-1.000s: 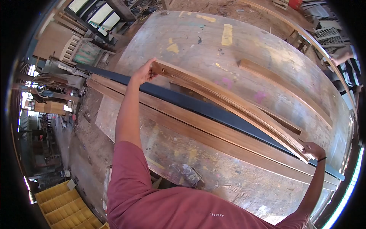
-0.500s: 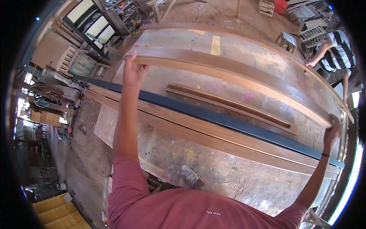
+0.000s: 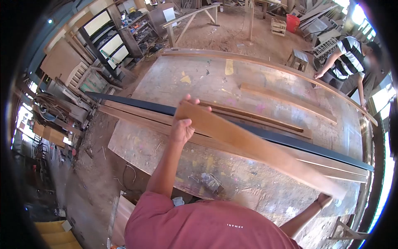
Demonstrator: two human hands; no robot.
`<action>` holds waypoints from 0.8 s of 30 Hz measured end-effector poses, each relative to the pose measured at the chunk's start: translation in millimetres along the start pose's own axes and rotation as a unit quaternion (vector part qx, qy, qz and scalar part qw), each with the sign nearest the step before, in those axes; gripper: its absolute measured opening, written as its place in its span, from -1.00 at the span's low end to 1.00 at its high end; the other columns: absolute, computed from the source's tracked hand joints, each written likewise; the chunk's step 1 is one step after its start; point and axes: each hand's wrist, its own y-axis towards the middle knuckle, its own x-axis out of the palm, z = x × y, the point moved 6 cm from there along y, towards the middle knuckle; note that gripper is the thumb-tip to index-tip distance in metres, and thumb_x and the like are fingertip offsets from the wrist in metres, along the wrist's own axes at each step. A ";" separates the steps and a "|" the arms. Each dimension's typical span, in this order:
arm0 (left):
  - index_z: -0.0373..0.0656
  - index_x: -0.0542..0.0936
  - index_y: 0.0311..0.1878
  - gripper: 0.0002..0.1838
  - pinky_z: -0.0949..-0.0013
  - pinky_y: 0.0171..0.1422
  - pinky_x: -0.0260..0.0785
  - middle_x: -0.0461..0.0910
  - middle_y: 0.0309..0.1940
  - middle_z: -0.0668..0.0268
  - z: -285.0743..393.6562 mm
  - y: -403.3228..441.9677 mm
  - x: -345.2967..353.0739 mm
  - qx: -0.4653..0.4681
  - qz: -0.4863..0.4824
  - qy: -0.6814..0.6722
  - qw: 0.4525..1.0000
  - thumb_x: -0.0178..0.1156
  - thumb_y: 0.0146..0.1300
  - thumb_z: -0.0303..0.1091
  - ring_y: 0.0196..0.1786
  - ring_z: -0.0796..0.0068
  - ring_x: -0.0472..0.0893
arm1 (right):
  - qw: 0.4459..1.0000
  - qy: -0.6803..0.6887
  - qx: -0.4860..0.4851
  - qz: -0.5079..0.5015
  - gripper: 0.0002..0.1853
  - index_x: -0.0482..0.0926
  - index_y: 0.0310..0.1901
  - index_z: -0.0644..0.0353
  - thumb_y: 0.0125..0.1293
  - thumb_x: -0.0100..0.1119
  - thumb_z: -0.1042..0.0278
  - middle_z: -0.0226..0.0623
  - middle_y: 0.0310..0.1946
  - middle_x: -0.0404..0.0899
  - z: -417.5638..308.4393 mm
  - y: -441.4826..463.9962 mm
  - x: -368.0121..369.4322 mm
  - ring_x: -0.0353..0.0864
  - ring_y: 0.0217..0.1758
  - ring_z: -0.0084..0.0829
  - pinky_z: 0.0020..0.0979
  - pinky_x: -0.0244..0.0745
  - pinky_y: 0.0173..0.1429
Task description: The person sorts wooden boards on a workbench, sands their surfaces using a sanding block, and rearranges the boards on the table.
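A wooden plank slants over the near part of the worktable, its broad brown face showing. My left hand grips its upper left end, thumb on the face and fingers over the edge. At the lower right end, my right hand is closed on the plank, partly hidden by it. Beneath the plank run a long dark bar and long light-brown boards. A grooved wooden piece and a shorter board lie farther back on the table.
Across the worktable, a person in a striped shirt holds a long board along the far edge. A stool, a crate and a red bucket stand beyond. A crumpled item lies near the front edge.
The plank in my hands has come nearer my body and turned its broad face up. The long board at the far edge appears lower in view, and the co-worker shows more fully.
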 end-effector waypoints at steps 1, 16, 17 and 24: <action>0.00 0.24 0.63 -0.11 -0.26 0.63 0.46 0.50 0.48 0.16 -4.8 -16.7 -5.0 0.001 0.001 0.002 1.000 0.22 0.20 -0.64 0.55 -0.38 0.44 | 0.995 -0.037 0.002 0.088 -0.45 0.47 0.42 0.55 0.68 -0.05 0.21 0.08 0.39 0.56 2.3 0.8 -59.7 0.62 0.40 -0.06 -0.08 0.61 0.51; -0.04 0.75 0.18 -0.54 0.08 0.34 0.71 0.71 0.28 0.12 -27.2 -35.6 107.8 0.021 -0.203 0.306 0.930 0.60 0.20 -0.51 0.34 0.17 0.71 | 0.964 -0.021 -0.108 -0.243 -0.06 0.19 0.55 0.50 0.54 0.28 -0.20 0.24 0.33 0.44 -213.3 93.7 57.2 0.58 0.34 0.12 0.04 0.55 0.57; -0.04 0.75 0.18 -0.54 0.08 0.34 0.71 0.71 0.28 0.12 -36.2 -46.0 113.7 0.016 -0.200 0.303 0.932 0.60 0.20 -0.51 0.34 0.17 0.71 | 0.969 -0.010 -0.050 -0.242 -0.16 0.31 0.47 0.50 0.53 0.28 -0.15 0.23 0.26 0.51 -226.5 124.6 58.7 0.63 0.25 0.08 0.02 0.59 0.51; -0.02 0.67 0.23 -0.46 0.14 0.39 0.65 0.69 0.28 0.24 -119.1 -127.5 94.8 0.054 -0.180 0.412 0.892 0.54 0.18 -0.59 0.36 0.17 0.68 | 0.861 -0.193 -0.310 -0.355 -0.49 0.57 0.30 0.23 0.65 0.09 -0.06 -0.11 0.13 0.68 -355.5 80.1 234.4 0.71 0.12 -0.18 -0.05 0.67 0.34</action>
